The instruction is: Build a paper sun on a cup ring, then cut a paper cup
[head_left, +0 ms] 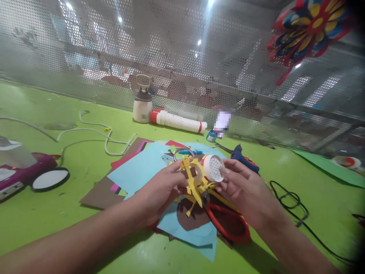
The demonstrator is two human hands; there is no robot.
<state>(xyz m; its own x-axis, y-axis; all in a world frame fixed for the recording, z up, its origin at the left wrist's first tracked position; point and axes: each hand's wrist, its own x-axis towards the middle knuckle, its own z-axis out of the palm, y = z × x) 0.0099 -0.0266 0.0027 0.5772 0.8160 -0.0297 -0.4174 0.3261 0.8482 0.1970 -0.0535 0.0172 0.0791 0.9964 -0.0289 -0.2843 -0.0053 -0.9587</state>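
Observation:
My left hand (168,180) is closed on a yellow paper cutout (194,186) with several thin arms and a brown patch; a pale ring shows just behind it. Between the fingers of my right hand (242,184) is a short white cylinder (212,168) with a red band, its round end marked with a dark grid pattern. The cylinder sits close to the cutout's right side; whether they touch I cannot tell. Below my hands lie red-handled scissors (228,224), light blue paper (191,232) and a dark brown paper piece (192,217).
Coloured sheets (137,171) overlap on the green table. Behind them stand a pump sprayer (142,106), a white tube (182,122) and a blue jar (211,136). A blue glue gun (242,156) and a black cable (291,199) lie right; a purple device (37,167) sits left.

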